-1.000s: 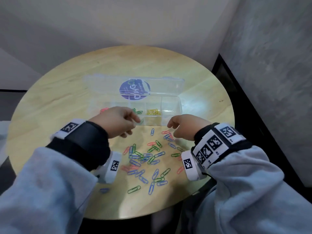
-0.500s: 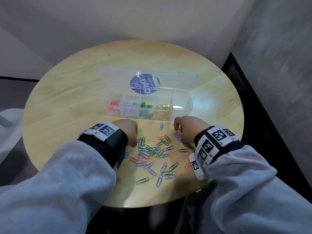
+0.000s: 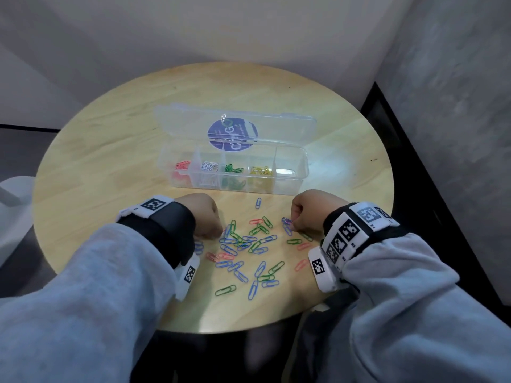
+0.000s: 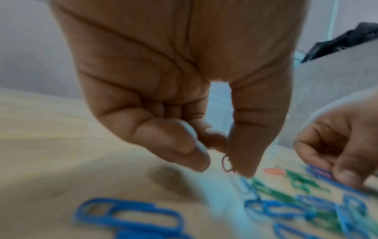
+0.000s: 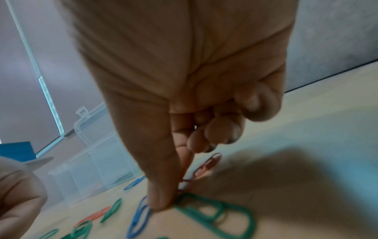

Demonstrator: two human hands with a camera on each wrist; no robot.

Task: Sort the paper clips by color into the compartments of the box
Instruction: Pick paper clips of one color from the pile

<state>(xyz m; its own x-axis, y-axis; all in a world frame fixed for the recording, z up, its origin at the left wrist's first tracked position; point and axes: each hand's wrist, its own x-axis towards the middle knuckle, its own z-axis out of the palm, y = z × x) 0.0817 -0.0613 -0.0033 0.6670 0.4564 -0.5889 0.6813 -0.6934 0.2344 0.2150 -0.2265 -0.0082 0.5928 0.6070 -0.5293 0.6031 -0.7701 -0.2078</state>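
Just in front of the clear box (image 3: 235,172), the left hand (image 3: 203,217) pinches a small red clip (image 4: 227,164) and the right hand (image 3: 312,211) pinches a red clip (image 5: 204,169) among the loose paper clips (image 3: 249,244).

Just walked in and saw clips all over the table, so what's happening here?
A person is sorting colored paper clips into a clear box with its lid open on a round table. Red, white, green and yellow clips already sit in separate compartments; the rightmost one looks empty. Blue, green and red clips still lie loose. Both hands are down at the pile: the right hand pinches a red clip, and the left hand pinches a small dark one.
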